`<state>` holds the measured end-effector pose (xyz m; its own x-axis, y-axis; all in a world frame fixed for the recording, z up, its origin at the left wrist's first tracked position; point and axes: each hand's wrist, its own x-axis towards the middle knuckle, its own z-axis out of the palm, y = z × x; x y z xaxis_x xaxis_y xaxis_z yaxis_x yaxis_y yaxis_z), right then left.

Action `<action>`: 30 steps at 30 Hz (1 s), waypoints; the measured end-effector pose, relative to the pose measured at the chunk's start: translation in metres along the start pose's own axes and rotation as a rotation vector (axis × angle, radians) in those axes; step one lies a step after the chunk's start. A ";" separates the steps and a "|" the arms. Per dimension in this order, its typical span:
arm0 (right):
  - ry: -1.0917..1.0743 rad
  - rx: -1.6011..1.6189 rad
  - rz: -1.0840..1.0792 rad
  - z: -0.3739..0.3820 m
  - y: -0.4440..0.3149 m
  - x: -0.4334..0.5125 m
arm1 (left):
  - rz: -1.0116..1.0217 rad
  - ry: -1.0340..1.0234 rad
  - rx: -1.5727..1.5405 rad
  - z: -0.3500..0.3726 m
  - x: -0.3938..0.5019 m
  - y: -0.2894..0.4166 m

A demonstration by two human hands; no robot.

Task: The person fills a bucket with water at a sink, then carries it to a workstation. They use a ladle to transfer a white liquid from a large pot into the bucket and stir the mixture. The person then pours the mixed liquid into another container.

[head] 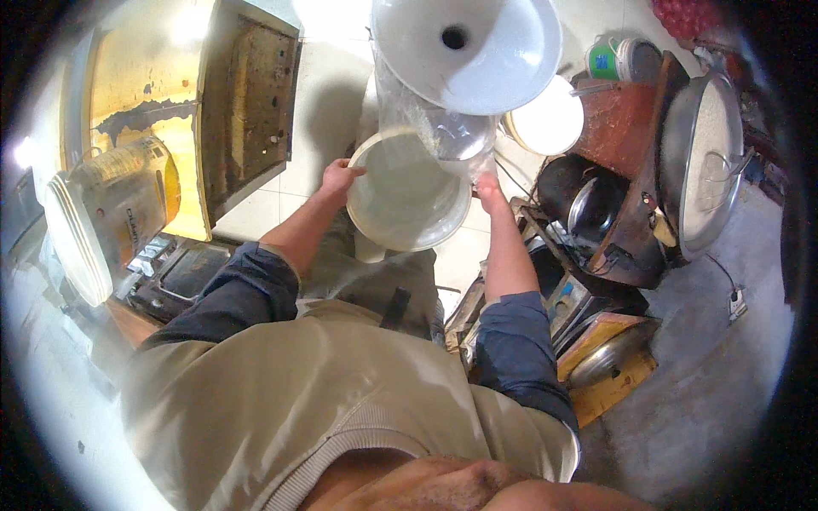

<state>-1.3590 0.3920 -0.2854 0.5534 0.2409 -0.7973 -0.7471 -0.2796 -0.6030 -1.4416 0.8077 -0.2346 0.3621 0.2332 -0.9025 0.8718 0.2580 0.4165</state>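
Note:
My left hand grips the left rim of a round whitish plastic tub, its thumb over the edge. At the tub's right side my right hand is closed on its rim, along with what looks like clear plastic film; exactly what the fingers pinch is hard to tell. Clear film hangs under a large white funnel-shaped bowl with a dark hole in its middle. Part of the film overlaps the tub's far side.
Left stand a worn wooden cabinet and a plastic bucket beneath stacked lids. To the right are a white-topped bucket, a black pot, a large lidded pan and a metal lid on a wooden board.

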 end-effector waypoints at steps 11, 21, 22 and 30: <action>0.251 0.184 0.062 0.024 -0.069 -0.027 | 0.006 0.009 0.118 0.014 0.009 0.074; 0.244 0.161 0.093 0.012 -0.123 -0.018 | 0.032 -0.043 0.089 0.027 0.008 0.094; 0.266 0.168 0.163 0.011 -0.125 -0.016 | 0.037 -0.039 0.107 0.028 0.008 0.094; 0.295 0.109 0.142 0.006 -0.125 -0.014 | 0.048 -0.084 0.095 0.032 0.004 0.087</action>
<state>-1.2757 0.4292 -0.1994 0.5118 -0.0764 -0.8557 -0.8504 -0.1863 -0.4920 -1.3536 0.8012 -0.2053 0.4267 0.1630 -0.8896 0.8788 0.1574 0.4504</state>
